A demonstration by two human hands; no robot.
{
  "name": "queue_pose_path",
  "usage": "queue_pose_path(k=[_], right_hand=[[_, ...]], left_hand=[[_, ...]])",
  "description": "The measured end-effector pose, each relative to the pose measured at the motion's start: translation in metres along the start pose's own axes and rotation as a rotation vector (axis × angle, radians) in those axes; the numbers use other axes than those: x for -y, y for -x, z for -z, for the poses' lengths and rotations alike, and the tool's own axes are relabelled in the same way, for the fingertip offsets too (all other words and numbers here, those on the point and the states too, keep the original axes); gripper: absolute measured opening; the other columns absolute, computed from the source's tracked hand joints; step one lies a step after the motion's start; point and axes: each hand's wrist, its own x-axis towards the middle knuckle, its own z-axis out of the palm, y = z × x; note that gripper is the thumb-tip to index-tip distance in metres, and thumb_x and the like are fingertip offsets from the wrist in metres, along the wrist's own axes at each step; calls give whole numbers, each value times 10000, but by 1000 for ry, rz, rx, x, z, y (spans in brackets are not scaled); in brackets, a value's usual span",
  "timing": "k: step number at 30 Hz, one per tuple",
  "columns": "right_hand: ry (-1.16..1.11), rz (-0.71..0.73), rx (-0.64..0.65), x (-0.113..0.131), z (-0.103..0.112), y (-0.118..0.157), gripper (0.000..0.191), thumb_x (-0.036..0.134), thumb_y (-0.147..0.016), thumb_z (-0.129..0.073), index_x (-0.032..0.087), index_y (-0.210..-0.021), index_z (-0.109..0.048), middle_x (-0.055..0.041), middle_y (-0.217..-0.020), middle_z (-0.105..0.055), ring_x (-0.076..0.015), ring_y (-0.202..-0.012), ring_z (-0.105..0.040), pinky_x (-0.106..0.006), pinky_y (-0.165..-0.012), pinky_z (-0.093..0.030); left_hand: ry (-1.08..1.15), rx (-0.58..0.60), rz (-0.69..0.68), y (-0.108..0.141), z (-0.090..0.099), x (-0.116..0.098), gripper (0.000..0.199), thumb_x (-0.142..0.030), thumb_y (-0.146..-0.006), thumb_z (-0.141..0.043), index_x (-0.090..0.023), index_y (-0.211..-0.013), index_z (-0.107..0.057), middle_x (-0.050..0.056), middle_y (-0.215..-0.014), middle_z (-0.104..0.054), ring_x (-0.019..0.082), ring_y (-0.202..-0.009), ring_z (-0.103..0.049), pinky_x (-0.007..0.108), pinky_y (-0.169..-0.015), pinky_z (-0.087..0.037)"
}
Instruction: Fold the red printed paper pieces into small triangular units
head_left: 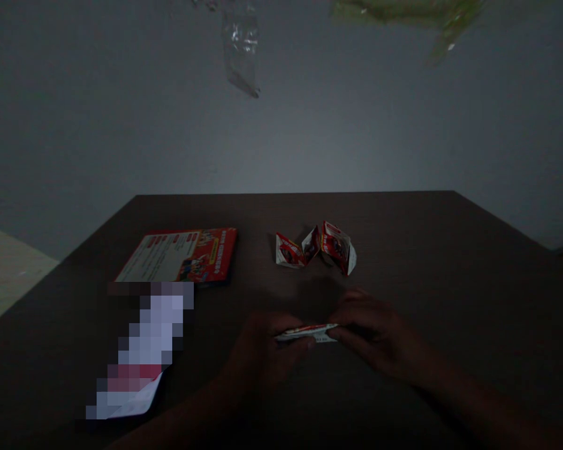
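Low in the middle of the head view, a small folded printed card (326, 335), white with a red edge, is pinched from both sides. My left hand (276, 350) is closed on its left end, thumb along the near face. At the right end, my right hand (380, 331) grips it between thumb and fingers. Just beyond my hands lie more red and white folded cards: one creased piece (288, 251) at the left, and a larger standing one (338, 245) at the right. Dim light hides the finer print.
A flat red and white printed pack (182, 256) lies at the left of the dark table (403, 231). Nearer me is a pale, mostly pixelated object (152, 337). A grey wall (356, 131) stands behind, with clear plastic (241, 50) and yellowish plastic (403, 12) on it.
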Motion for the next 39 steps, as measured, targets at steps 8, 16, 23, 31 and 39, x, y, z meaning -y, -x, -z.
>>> queue_pose_path(k=[8,16,23,31,39], right_hand=[[116,77,120,5,0,-3,129,155,-884,-520,152,-812,-628,-38,-678,-631,-162,-694,-544,-335,-717,-376],[249,143,134,7,-3,0,125,145,-889,-499,165,-866,-619,-39,-738,-645,-175,-772,-550,-353,-768,-366],[260,144,61,4,3,4,111,130,-878,-522,168,-920,-618,-28,-701,-620,-170,-727,-523,-356,-747,-372],[209,117,54,6,5,3,82,136,-876,-529,158,-904,-602,-40,-737,-641,-169,-740,-540,-349,-754,-389],[77,92,-13,7,2,0,79,123,-857,-559,161,-850,-627,-24,-667,-648,-148,-656,-543,-330,-703,-399]], left_hand=[[-250,-111,-449,4,-5,8,92,-159,-824,-577,-188,-873,-648,8,-787,-697,156,-721,-618,257,-658,-422],[-435,-131,-655,0,-4,5,107,-129,-851,-508,-161,-826,-607,12,-709,-649,147,-628,-558,301,-612,-382],[-304,-243,-661,-2,-4,9,99,-99,-822,-563,-161,-895,-586,8,-779,-685,134,-679,-599,284,-667,-412],[-238,-216,-685,-4,-3,12,141,-56,-808,-543,-159,-895,-586,15,-746,-674,127,-650,-582,281,-662,-407],[-150,-232,-509,-2,-3,13,73,-114,-804,-589,-159,-809,-647,20,-674,-672,129,-609,-613,223,-579,-437]])
